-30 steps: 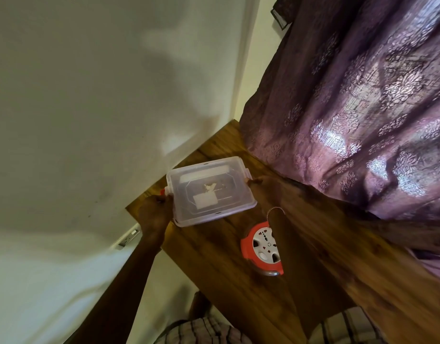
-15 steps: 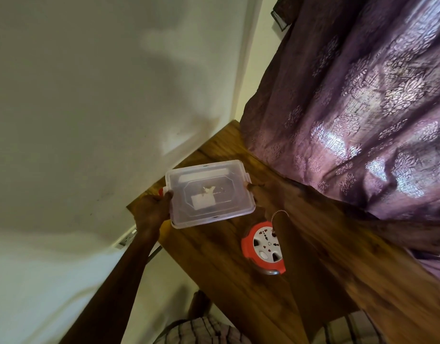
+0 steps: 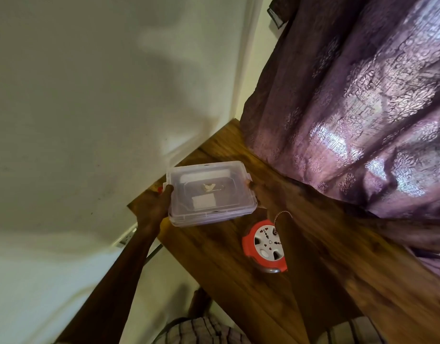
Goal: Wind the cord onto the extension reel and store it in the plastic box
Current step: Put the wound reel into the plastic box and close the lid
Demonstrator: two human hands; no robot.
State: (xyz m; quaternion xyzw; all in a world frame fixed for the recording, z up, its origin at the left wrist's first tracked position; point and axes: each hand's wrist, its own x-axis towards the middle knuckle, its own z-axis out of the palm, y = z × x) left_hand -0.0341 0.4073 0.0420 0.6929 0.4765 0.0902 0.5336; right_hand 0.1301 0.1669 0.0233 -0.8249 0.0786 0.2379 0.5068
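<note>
Left grip (image 3: pixel 159 207): closed round the left short end of the plastic box (image 3: pixel 211 192), thumb on the rim of the lid (image 3: pixel 201 171), fingers wrapped under the end wall. Right grip (image 3: pixel 257 191): at the opposite short end of the box, with a fingertip on the lid's edge beside the small side tab. The rest of this hand is dark against the wood, and how far its fingers curl is hard to make out. The box is thus held between the two grips, lid on and top face level. Whether its base touches the surface (image 3: pixel 214 264) cannot be told.

Through the clear lid appear a white rectangular label (image 3: pixel 204 201) and a small pale item (image 3: pixel 209 187) whose nature is unclear.

The extension reel (image 3: pixel 263 244), red-rimmed with a white socket face, lies flat on the surface outside the box. It is nearer the person than the box and just past its right end, apart from both grips. A short braided length of cord (image 3: pixel 283 214) loops out of the reel on the side facing the box.

Beyond the box's right end hangs a purple patterned curtain (image 3: pixel 350 108). Beyond its left end stands a pale wall (image 3: pixel 90 95), with a wall socket (image 3: pixel 126 239) below the level of the box.
</note>
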